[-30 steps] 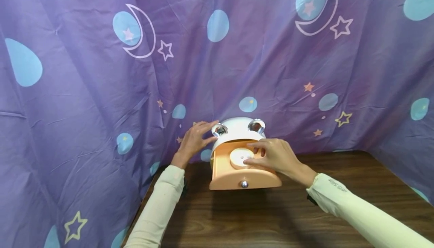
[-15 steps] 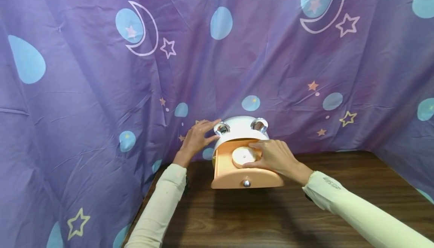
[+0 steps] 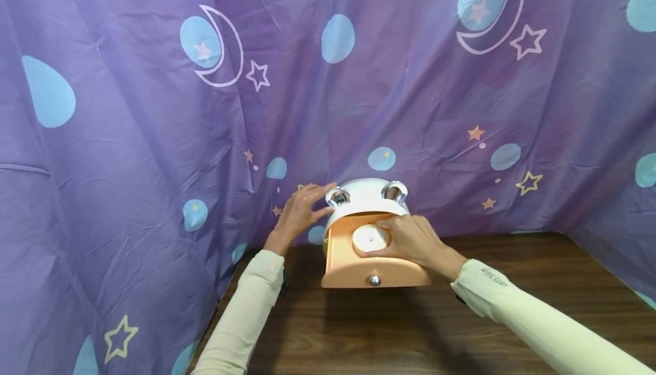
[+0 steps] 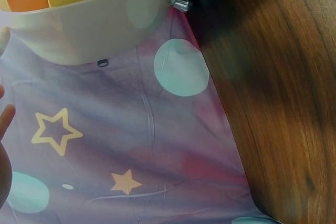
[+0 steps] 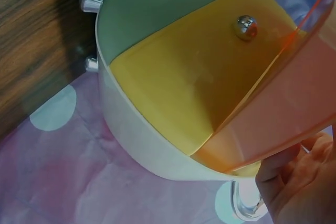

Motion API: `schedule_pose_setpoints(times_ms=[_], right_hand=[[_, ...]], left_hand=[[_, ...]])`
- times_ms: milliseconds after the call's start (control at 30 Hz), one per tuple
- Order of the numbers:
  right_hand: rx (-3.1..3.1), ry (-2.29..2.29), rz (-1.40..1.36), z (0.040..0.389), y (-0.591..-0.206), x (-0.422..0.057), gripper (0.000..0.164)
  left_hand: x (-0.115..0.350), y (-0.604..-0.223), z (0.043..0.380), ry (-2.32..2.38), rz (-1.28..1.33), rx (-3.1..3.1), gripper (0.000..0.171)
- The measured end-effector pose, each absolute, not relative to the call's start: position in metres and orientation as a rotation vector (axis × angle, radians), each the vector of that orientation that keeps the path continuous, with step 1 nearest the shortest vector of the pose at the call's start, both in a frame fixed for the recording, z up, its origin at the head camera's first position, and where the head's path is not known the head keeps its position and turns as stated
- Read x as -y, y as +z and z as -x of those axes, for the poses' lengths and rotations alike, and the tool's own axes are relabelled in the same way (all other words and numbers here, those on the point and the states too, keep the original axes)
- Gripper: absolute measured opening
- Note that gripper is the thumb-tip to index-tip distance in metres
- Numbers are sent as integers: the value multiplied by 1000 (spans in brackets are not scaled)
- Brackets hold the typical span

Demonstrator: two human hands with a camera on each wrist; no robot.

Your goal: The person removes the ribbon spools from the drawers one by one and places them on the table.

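My right hand (image 3: 415,241) has its thumb and fingers curved round the right side of a white disc (image 3: 371,239), gripping it by the rim. The disc sits inside an orange drawer (image 3: 340,247); whether its underside touches the drawer floor, I cannot quite make out.

My left hand (image 3: 297,213) has its fingers loosely extended, thumb apart from forefinger, on either side of a shiny chrome ear (image 3: 347,196). Those fingertips are at or just beside the ear; the left wrist view cuts most of them off.

The drawer juts out from the top of a rounded white cabinet (image 3: 366,198), with a second chrome ear (image 3: 405,190) on my right. A round silver knob (image 3: 375,280) marks the drawer's curved front. Below it, seen from my right wrist, come a yellow drawer (image 5: 173,72) and a green drawer (image 5: 157,17), both closed.

The cabinet stands on a dark wooden table (image 3: 359,341). Pale sleeves (image 3: 538,318) cover my forearms. Behind everything hangs a purple curtain (image 3: 128,164) printed with moons, stars and blue blobs.
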State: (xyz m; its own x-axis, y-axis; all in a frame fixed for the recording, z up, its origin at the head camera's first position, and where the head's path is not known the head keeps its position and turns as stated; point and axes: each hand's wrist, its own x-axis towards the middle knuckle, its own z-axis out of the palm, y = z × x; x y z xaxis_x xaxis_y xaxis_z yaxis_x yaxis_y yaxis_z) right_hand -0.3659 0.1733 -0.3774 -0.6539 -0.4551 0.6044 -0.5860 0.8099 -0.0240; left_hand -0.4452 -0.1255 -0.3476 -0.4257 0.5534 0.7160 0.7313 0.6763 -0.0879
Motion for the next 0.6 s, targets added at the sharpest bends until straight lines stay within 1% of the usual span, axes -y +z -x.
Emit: schedule_pose_setpoints(times_ms=[167, 267, 500, 600], right_hand=[[2451, 327, -770, 367, -374, -171, 48], [2471, 335, -763, 368, -374, -171, 49], [2443, 398, -744, 367, -376, -171, 64], [2435, 401, -743, 367, -375, -170, 65]], left_hand=[[125, -347, 445, -298, 972, 2142, 64], [124, -346, 445, -296, 964, 2152, 65], [123, -346, 444, -302, 955, 2176, 67], [124, -346, 444, -302, 951, 2181, 66]])
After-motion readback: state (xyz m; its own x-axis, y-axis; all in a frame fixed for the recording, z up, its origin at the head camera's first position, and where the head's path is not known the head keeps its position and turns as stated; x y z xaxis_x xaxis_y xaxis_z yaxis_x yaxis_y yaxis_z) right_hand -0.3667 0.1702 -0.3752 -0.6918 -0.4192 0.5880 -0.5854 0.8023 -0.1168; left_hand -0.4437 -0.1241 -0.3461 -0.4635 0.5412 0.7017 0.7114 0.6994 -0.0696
